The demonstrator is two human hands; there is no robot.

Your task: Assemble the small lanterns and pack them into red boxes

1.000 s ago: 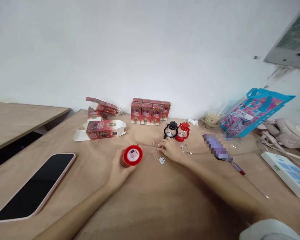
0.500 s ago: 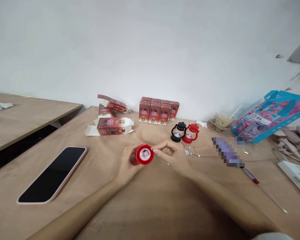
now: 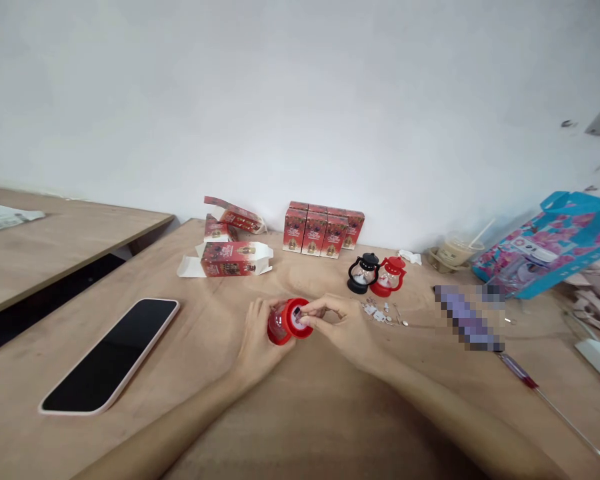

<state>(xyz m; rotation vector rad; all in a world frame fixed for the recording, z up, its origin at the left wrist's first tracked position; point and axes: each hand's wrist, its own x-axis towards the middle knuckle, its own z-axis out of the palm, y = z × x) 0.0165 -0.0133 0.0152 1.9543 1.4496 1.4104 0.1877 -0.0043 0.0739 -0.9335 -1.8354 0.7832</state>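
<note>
A small red lantern (image 3: pixel 278 328) with a clear body lies tipped on its side in my left hand (image 3: pixel 254 340), whose fingers wrap round it. Its open red base faces right and toward me, with a pale disc and small parts inside. The thumb and fingertips of my right hand (image 3: pixel 347 328) are pinched together at that base; what they hold is hidden. Beyond my hands, a black lantern (image 3: pixel 363 277) and another red lantern (image 3: pixel 391 275) stand upright side by side. Several small loose parts (image 3: pixel 379 315) lie just past my right hand.
Red printed boxes (image 3: pixel 315 232) stand by the wall, and opened boxes (image 3: pixel 230 259) lie left of them. A phone (image 3: pixel 113 357) rests at left. To the right are a screwdriver (image 3: pixel 520 372), a drink cup (image 3: pixel 459 252) and a flowered bag (image 3: pixel 575 230).
My right fingertips have moved from the base's rim to over the pale disc. The lantern has turned, so its clear side now shows. Thin wires seen under my right hand before are out of sight.
</note>
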